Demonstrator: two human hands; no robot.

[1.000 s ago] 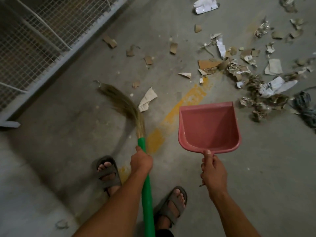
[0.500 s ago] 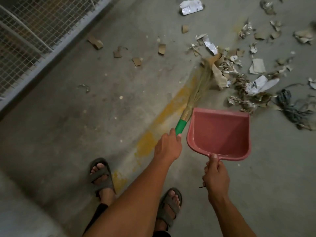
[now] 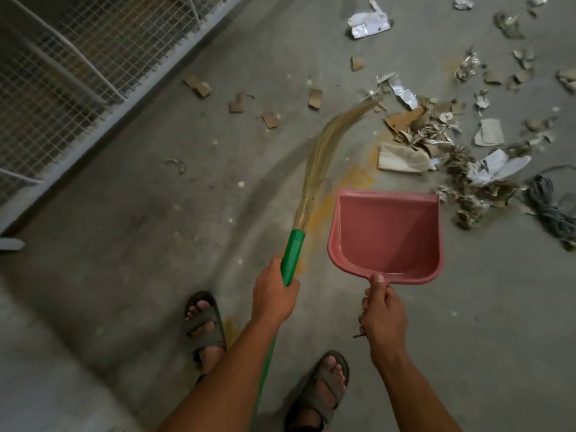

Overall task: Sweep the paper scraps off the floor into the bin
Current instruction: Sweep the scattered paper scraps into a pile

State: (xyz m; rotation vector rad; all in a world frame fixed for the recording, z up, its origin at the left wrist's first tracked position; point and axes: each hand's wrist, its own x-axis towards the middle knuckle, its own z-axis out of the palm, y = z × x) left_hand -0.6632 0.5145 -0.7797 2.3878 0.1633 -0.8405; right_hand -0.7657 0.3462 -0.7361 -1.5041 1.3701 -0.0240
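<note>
Left hand [image 3: 274, 294]: closed around the green handle of the broom [image 3: 318, 160], just below the bundle of straw bristles; half a second ago it sat closer to the dustpan's left wall.
Broom: bristles arc up and to the right, their tips reaching the left edge of the scrap pile; earlier they were buried in the pile itself, so the sweep has drawn back to the left.
Right hand [image 3: 385, 316]: wrapped around the short handle of the pink dustpan [image 3: 386, 235], thumb on top at the pan's rear rim, as in the earlier frame.
Dustpan: pan empty, open lip pointing away from the person toward the pile; whether the lip touches the floor cannot be told.
Paper scraps [image 3: 452, 154]: heaped just beyond and to the right of the dustpan's lip, mixed brown card and white paper; a folded pale piece [image 3: 402, 159] now lies flat at the pile's near-left edge, where earlier it stood against the bristles.
Stray scraps [image 3: 271, 120]: scattered brown pieces lie apart on the concrete floor [image 3: 124, 244], left of the bristle tips.
Crumpled white sheet [image 3: 367, 21]: alone at the top of the view.
Dark cord [image 3: 548, 210]: tangled at the right edge, beside the pile.
Wire-mesh rack [image 3: 78, 67]: upper left, along the floor.
Feet: in grey sandals [image 3: 204, 325], behind both hands.
</note>
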